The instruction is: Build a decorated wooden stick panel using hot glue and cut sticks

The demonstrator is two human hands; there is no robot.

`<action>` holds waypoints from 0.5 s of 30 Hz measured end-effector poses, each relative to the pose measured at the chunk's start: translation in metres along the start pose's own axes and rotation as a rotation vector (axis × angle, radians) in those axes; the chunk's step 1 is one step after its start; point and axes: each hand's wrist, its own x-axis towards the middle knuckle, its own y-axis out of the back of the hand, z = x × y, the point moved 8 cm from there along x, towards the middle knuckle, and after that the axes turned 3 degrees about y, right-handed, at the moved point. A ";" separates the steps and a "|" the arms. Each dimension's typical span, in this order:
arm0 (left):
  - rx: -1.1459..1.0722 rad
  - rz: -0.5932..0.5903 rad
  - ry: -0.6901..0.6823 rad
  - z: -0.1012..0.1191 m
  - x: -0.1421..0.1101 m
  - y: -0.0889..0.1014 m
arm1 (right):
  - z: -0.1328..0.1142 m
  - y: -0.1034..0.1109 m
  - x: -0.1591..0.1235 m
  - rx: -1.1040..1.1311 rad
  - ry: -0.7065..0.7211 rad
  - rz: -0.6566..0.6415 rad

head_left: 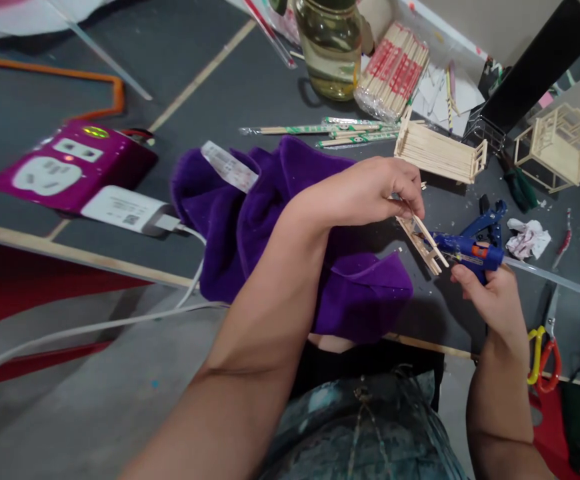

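Note:
Between the fingertips of my left hand (393,190) is a small frame of wooden sticks (423,243), tilted above the dark table. My right hand (495,293) is wrapped round a blue glue gun (470,252), with a long clear glue stick (555,273) running out of its back end. The gun's nozzle is at the sticks; whether it touches them I cannot tell. Under my left forearm lies a crumpled purple cloth (270,213). Just beyond my hands stands a small slatted wooden piece (437,155) built of sticks.
A magenta power strip (70,167) with a white charger (125,210) sits at left. Behind are wrapped chopsticks (350,132), a bundle of sticks (395,70) and a jar of liquid (330,53). Scissors (545,340), blue pliers (487,220) and a stick model house (560,147) lie at right.

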 end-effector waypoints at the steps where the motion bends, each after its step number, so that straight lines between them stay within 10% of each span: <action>1: -0.001 0.002 0.000 0.000 0.000 0.000 | 0.000 0.000 0.000 0.006 0.002 0.001; 15: 0.007 0.010 -0.008 0.001 0.000 0.001 | -0.002 0.001 0.000 0.024 0.019 -0.003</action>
